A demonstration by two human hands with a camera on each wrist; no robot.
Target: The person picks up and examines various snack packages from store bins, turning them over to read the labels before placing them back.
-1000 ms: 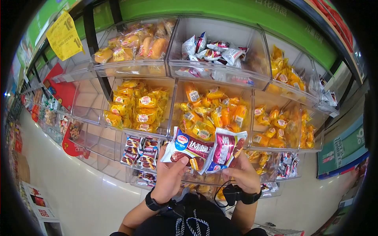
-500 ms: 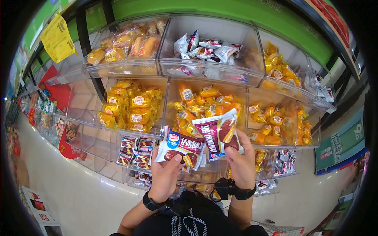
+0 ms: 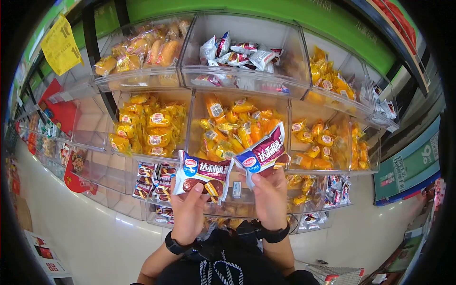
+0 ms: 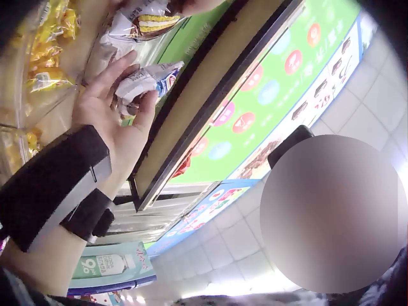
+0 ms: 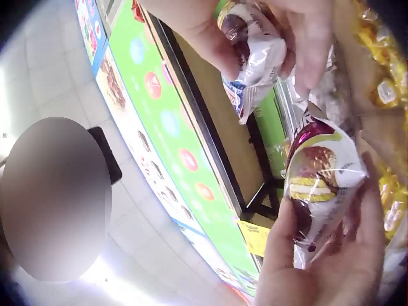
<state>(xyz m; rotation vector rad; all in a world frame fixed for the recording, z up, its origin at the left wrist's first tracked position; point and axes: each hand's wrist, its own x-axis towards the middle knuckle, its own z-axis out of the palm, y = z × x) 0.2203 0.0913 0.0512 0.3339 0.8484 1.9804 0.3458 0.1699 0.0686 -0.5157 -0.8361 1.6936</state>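
My left hand (image 3: 187, 213) pinches a wrapped chocolate pie (image 3: 204, 175) by its lower edge, thumb on the front. The white and maroon wrapper has a blue and red logo and a picture of a cut, dark-coated cake. A second wrapped chocolate pie (image 3: 263, 154) of the same look is gripped in my right hand (image 3: 270, 197), tilted up to the right, with the thumb at its lower left. The two packets are held side by side, fronts towards the head camera. Crinkled wrapper film (image 5: 328, 172) shows up close in the right wrist view.
Clear plastic bins (image 3: 247, 78) rise in tiers before me. Yellow-wrapped cakes (image 3: 159, 126) fill the middle row; bagged bread rolls (image 3: 137, 52) and silvery packets (image 3: 244, 52) lie above. More chocolate pie packets (image 3: 145, 180) sit lower left. A wire cart (image 3: 332, 273) stands at lower right.
The packet in my right hand has been turned over and round, its logo now at left and its lettering rising to the right. The left packet stays gripped. The shelves shift left in view.
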